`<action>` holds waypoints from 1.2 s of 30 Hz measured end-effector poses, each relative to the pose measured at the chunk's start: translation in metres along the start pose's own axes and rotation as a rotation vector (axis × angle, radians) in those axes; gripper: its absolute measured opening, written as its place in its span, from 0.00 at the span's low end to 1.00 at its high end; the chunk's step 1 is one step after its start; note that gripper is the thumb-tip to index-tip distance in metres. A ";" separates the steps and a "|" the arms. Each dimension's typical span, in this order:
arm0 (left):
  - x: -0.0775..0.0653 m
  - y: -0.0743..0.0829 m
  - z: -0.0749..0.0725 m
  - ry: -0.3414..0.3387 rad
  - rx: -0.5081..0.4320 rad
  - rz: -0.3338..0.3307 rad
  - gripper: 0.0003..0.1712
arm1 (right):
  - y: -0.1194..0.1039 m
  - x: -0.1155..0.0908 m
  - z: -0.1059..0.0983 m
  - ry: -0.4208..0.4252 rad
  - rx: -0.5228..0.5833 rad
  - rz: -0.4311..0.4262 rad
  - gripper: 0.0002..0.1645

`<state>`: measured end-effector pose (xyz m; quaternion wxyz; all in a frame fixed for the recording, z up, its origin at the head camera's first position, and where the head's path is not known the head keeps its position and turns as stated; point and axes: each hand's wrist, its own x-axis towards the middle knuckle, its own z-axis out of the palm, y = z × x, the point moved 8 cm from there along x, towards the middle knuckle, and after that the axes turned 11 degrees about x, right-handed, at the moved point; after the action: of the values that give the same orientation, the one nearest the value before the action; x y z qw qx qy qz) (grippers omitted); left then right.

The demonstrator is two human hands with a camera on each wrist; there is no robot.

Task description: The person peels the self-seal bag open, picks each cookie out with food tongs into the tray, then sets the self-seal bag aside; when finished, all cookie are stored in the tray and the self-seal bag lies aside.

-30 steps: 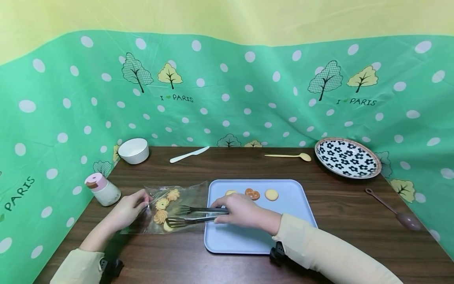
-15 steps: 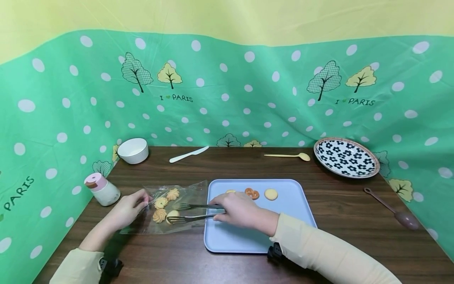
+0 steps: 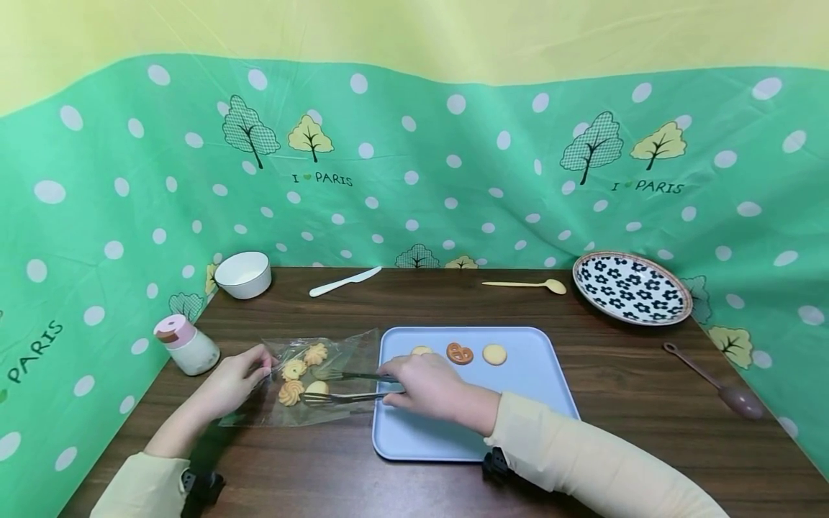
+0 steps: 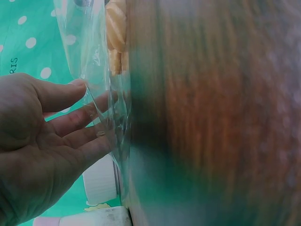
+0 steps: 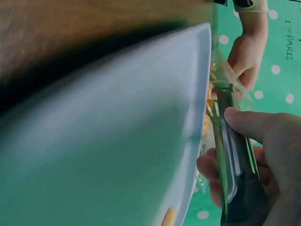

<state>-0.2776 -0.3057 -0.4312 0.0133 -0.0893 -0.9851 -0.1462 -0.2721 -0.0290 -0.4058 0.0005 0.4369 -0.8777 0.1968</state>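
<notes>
My left hand [image 3: 233, 381] pinches the left edge of a clear plastic bag [image 3: 359, 352] lying on the table; the left wrist view shows the film between thumb and fingers. Several piped cookies [image 3: 291, 393] and a smooth round cookie [image 3: 316, 388] are inside the bag. My right hand [image 3: 430, 388] grips black tongs [image 5: 240, 188] over the tray's left side. Their two arms stand apart and reach left into the bag. The lower tip [image 3: 317, 398] overlaps the round cookie; whether it touches is unclear.
A blue tray [image 3: 440, 446] bears a pretzel [image 3: 460, 353], a round cookie [image 3: 494, 355] and another partly hidden by my hand. Around them are a pink-lidded jar [image 3: 188, 347], white bowl [image 3: 243, 277], white knife [image 3: 345, 281], yellow spoon [image 3: 531, 285], flowered plate [image 3: 633, 289] and brown spoon [image 3: 715, 381].
My right hand has shifted slightly left, and the tongs' arms now lie flatter. The round cookie has moved up and right within the bag. My left hand has stayed in place.
</notes>
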 end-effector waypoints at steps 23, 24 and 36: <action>0.000 -0.003 0.001 -0.001 -0.004 -0.002 0.07 | 0.018 -0.049 -0.042 0.100 0.031 0.074 0.24; 0.000 -0.003 0.001 0.000 -0.005 -0.001 0.07 | 0.019 -0.053 -0.044 0.107 0.030 0.079 0.24; 0.001 -0.005 0.003 0.002 -0.024 -0.007 0.07 | 0.043 -0.111 -0.067 0.188 0.095 0.135 0.22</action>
<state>-0.2794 -0.3095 -0.4354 0.0127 -0.0860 -0.9836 -0.1581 -0.2484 0.1025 -0.3779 0.0490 0.3561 -0.8908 0.2779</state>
